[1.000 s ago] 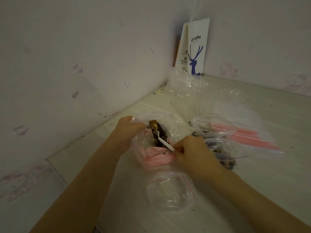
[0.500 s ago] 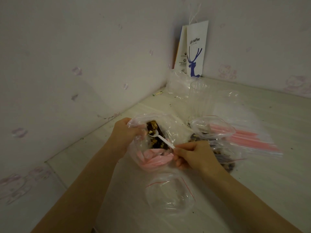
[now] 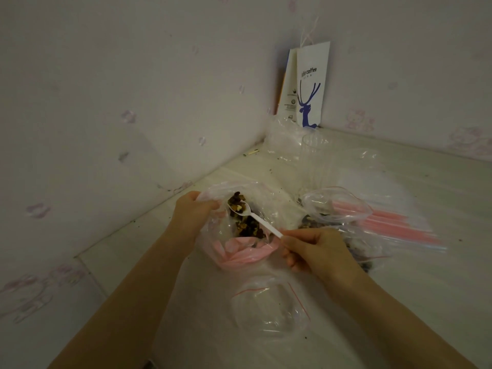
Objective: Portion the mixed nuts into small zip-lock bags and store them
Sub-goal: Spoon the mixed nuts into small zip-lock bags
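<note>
Two hands. Left hand point(image 3: 195, 212) fingers grip rim of one nut bag point(image 3: 247, 255); right hand point(image 3: 318, 253) fingers pinch one loaded spoon point(image 3: 257, 217). One empty zip-lock bag point(image 3: 271, 308) at 6 o'clock.

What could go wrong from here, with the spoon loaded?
The spoon is loaded, and the right hand pinches only its handle end; nuts could tip off before reaching the small bag.
That bag lies limp with nothing holding it; its mouth may fold shut.
Only the left hand holds the big bag open; it may slump.
</note>
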